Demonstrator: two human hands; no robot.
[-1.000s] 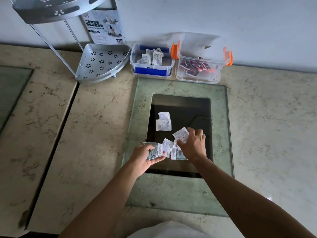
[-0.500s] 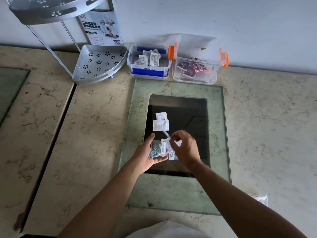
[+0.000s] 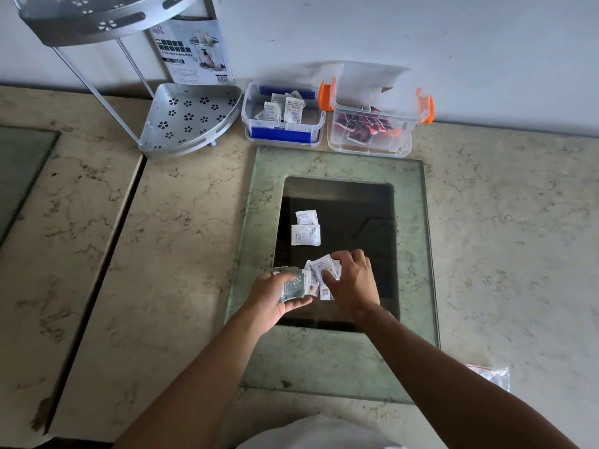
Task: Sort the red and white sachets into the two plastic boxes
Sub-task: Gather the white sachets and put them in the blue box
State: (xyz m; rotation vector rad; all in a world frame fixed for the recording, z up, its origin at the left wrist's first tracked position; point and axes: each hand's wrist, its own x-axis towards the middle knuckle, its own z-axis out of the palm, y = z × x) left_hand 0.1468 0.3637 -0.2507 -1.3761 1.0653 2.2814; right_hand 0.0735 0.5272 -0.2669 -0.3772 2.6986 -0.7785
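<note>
Sachets of the white kind are all that remain loose, lying on the glass panel set in the stone counter. At the panel's near end, the left hand is closed around a small stack of sachets, thumb beneath and fingers curled over its outer edge. Just right of it, the right hand rests palm-down with fingers spread over a loose cluster of white sachets; whether it pinches one I cannot tell. Half a second ago that hand was raised, passing a sachet toward the stack; now it is back down on the cluster, and the camera has shifted slightly.

To do this step well, I judge it best to slide one sachet free of the overlap before lifting, since they are thin and flat on smooth glass, and to keep the left grip firm so the stack does not fan out.

Farther up the panel lie two more white sachets, touching. Beyond the panel's far edge stand the blue-trimmed box holding white sachets and, right of it, the orange-clipped box holding red sachets.
</note>
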